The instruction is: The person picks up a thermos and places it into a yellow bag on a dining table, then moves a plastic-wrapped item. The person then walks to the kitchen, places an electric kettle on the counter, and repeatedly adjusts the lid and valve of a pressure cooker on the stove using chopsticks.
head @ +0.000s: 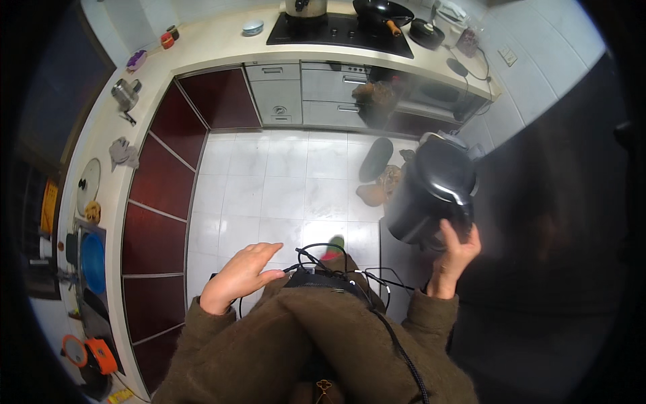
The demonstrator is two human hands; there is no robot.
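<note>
A black electric kettle (414, 187) with a dark lid is held up on the right, in front of the floor. My right hand (456, 255) grips it by its handle, with the thumb raised along the near side. My left hand (245, 275) hangs free in front of my body, empty, its fingers stretched out and the thumb apart from them. Black cables (323, 257) loop at my waist between the two hands. The kettle's spout is not clearly visible.
A cooktop (343, 33) bears a pot (306, 7) and a wok (383, 11) on the far counter. Down the left counter lie a steel cup (124, 95), a glass lid (89, 184) and a sink with a blue basin (93, 262). Squashes (372, 195) rest on the floor; a dark glossy surface (540, 227) stands right.
</note>
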